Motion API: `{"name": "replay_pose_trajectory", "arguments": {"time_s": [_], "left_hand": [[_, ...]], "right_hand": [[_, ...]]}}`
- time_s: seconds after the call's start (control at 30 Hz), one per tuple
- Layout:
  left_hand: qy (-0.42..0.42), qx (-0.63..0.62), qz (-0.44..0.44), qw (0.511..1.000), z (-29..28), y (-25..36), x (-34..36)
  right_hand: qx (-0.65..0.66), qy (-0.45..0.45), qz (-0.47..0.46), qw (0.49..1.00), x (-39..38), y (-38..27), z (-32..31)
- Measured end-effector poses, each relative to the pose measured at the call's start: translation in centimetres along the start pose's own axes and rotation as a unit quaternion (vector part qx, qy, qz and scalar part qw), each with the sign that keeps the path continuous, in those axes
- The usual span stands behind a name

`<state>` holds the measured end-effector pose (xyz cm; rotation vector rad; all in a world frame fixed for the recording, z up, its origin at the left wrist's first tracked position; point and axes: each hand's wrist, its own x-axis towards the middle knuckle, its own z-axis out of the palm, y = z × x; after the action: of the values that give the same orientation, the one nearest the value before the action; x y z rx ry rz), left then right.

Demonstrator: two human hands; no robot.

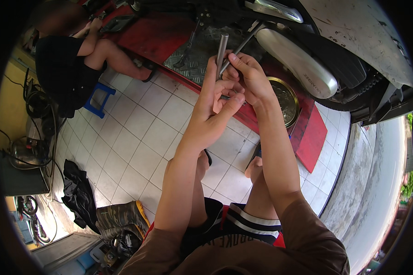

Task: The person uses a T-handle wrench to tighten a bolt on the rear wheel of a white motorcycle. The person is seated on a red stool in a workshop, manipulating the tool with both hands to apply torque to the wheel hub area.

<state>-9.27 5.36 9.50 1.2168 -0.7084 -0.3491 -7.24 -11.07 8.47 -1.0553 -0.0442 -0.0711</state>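
Observation:
In front of me, both my hands are close together over the red edge of a work platform. My left hand [211,110] is curled around a steel tube [222,46], whose open end points up and away. A small dark end of metal shows by its thumb. My right hand [250,75] is closed on a thinner metal rod [248,37] that slants up to the right and crosses near the tube. Whether the two pieces join is hidden by my fingers. Just right of my right wrist sits a round gold-rimmed tin [286,103] with small metal bits inside.
A motorcycle with a silver exhaust cover [298,62] stands on the red platform [311,142] with a tread plate [181,59]. Another person [62,64] sits left on a blue stool [98,98]. Black cloth [78,192] and camouflage boots [121,217] lie lower left.

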Motion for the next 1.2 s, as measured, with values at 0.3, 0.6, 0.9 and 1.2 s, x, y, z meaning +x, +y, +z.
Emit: {"name": "replay_pose_trajectory", "arguments": {"time_s": [0.3, 0.6, 0.9, 1.2], "left_hand": [[-0.008, 0.028, 0.043, 0.999, -1.2, -1.5, 0.4], [0.062, 0.102, -0.059, 0.991, -2.4, -0.3, 0.3], [-0.018, -0.003, -0.119, 0.993, -3.4, -4.5, 0.2], [-0.359, 0.116, -0.32, 0.869, -0.1, -6.7, 0.0]], "right_hand": [[-0.013, 0.041, 0.0, 0.999, 0.0, 0.5, 0.4], [-0.002, 0.043, 0.044, 0.998, 0.0, 1.3, -0.5], [-0.067, 0.079, 0.082, 0.991, -2.1, 2.2, 0.1], [-0.389, 0.125, 0.274, 0.871, -14.2, 1.3, -5.9]]}}
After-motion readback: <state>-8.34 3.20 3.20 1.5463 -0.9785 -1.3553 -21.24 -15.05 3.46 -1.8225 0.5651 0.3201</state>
